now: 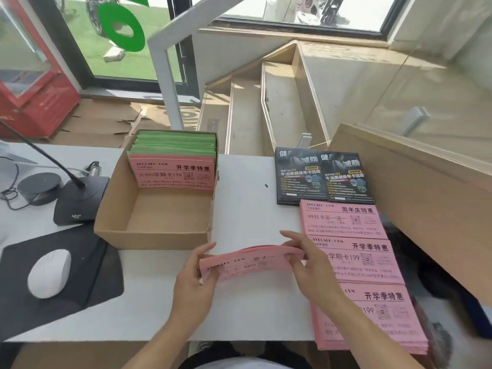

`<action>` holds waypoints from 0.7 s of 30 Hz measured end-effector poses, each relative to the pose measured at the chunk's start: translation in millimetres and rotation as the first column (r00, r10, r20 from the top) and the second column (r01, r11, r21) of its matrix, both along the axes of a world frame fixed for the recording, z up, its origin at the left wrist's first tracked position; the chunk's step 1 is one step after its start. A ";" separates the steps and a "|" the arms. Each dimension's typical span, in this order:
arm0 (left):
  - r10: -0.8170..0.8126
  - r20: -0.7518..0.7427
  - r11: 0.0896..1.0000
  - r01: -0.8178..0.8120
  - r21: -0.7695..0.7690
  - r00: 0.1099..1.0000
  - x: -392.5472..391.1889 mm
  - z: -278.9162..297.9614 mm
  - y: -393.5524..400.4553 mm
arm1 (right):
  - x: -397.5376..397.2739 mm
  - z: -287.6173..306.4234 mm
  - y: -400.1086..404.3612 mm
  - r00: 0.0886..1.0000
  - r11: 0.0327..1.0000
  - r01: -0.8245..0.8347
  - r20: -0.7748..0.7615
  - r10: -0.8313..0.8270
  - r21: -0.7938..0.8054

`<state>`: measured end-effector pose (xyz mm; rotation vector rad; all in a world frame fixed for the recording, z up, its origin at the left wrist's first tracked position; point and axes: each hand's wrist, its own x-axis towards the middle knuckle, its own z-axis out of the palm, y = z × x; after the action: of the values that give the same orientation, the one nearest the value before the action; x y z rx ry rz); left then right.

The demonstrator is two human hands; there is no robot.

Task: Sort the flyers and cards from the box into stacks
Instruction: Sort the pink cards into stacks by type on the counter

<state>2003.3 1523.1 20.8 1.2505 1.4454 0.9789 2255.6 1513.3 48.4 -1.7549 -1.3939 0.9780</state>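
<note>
A thin bundle of pink flyers point(247, 263) hangs just above the white table, bowed upward in the middle. My left hand point(195, 275) grips its left end and my right hand point(306, 265) pinches its right end. The cardboard box point(149, 230) stands behind, with pink flyers point(174, 173) leaning in front of green flyers point(177, 143) at its far wall. Right of my hands lie three pink stacks in a column point(346, 218), point(372, 262), point(383, 315). Two stacks of dark cards point(299, 177), point(346, 179) sit side by side beyond them.
A white mouse point(49, 272) rests on a black mouse pad point(87, 283) at the left. A desk microphone base point(80, 201) and a round black device point(40, 186) stand behind it. A wooden counter point(415, 198) borders the table's right side. The stairs point(253, 113) drop away beyond the table.
</note>
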 end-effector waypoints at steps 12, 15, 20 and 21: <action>0.189 0.072 0.975 -0.196 0.102 0.979 65.1 34.1 -6.6 | 42.3 5.0 6.3 0.957 0.991 0.136 -0.257 -0.134 -0.008; 0.072 0.100 0.993 -0.081 0.089 0.992 107.9 39.4 25.3 | 84.0 16.1 15.6 0.888 0.955 0.293 -0.361 -0.285 -0.031; -0.119 0.001 0.993 0.119 0.025 0.993 191.0 26.6 84.5 | 155.2 10.6 36.8 0.806 0.837 0.534 -0.230 -0.546 -0.114; -0.130 -0.021 0.991 0.130 0.018 0.991 205.0 23.1 95.9 | 166.2 7.8 42.7 0.800 0.822 0.558 -0.189 -0.569 -0.114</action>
<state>2208.3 1619.0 44.0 1.3544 1.3547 0.8964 2421.8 1556.1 56.2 -1.8757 -0.6379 0.8359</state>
